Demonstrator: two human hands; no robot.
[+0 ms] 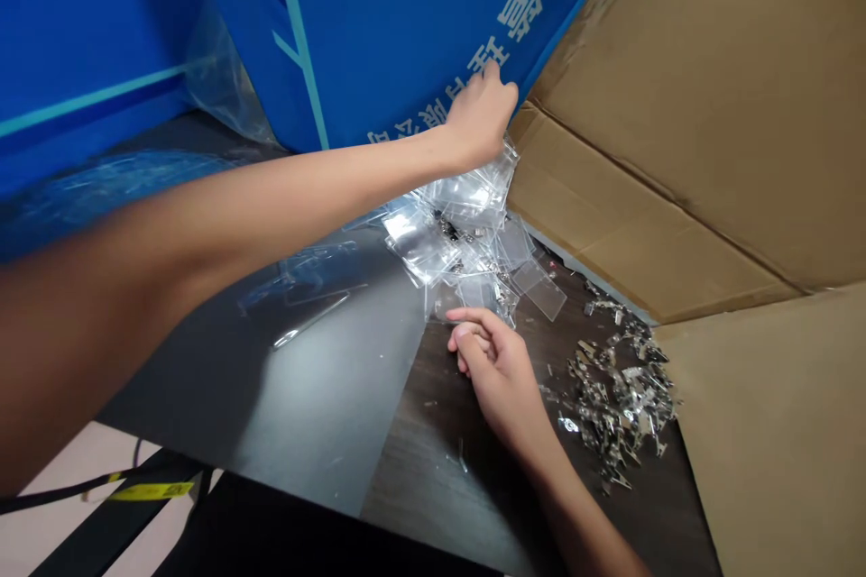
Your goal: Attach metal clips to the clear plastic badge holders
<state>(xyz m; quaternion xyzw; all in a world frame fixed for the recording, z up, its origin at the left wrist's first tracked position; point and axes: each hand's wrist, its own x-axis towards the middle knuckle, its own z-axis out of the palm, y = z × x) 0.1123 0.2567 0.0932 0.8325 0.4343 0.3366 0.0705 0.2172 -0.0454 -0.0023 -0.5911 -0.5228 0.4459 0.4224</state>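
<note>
Dark wood-grain surface (pixel 433 433) is carrying a grey sheet (pixel 317 388), with cardboard flaps (pixel 677 153) walling the right side and a blue panel (pixel 406 18) leaning in overhead. Left hand (pixel 480 122) is pressing its fingers (pixel 491 81) against the panel's lower edge; can't tell if they're gripping. Right hand (pixel 497 379) is hovering, fingers (pixel 466 317) curled closed, nothing visible in them. Clear plastic badge holders (pixel 466 243) are lying piled just beyond those fingers, directly below the left hand; metal clips (pixel 615 388) are lying scattered to the fingers' right.
</note>
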